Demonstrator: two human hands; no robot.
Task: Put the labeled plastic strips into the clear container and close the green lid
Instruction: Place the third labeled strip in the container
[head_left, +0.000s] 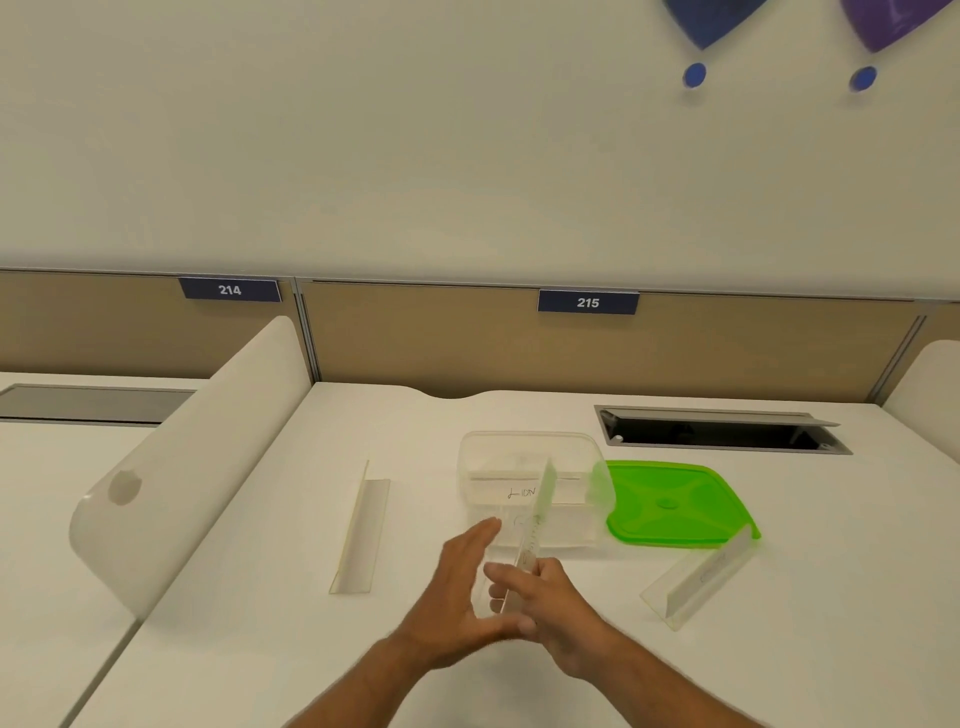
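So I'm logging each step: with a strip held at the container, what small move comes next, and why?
Probably lower the held strip into the clear container: the right hand grips its near end, its far end already reaches over the rim, and the green lid lies off beside it.

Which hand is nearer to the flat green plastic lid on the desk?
Right. The right hand, gripping a clear plastic strip, sits below-left of the flat green plastic lid; the left hand is farther left.

"214" in white on a dark blue partition sign (230, 290), "215" on a second blue sign (588, 302), handwritten "LION" on a strip inside the clear container (521, 493)
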